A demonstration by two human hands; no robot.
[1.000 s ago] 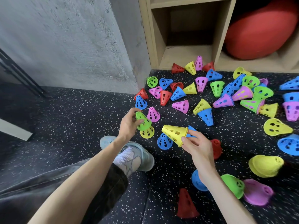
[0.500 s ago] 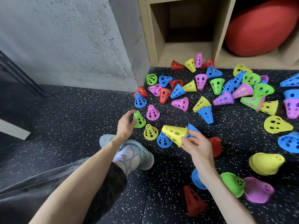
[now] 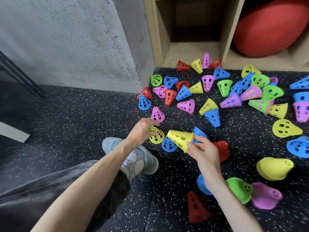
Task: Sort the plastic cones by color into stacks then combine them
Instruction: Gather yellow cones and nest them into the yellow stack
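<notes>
Yellow is the only colour begun: the right hand [image 3: 203, 152] pinches a yellow cone stack [image 3: 181, 139] by its rim, just beside the grey shoe [image 3: 143, 158]. The left hand [image 3: 142, 131] curls its fingers round a single yellow cone [image 3: 157, 136] on the floor. Beyond the shoe, toward the wooden shelf [image 3: 194, 52], nearly all the cones lie scattered and unsorted, so most of the sorting remains.
</notes>
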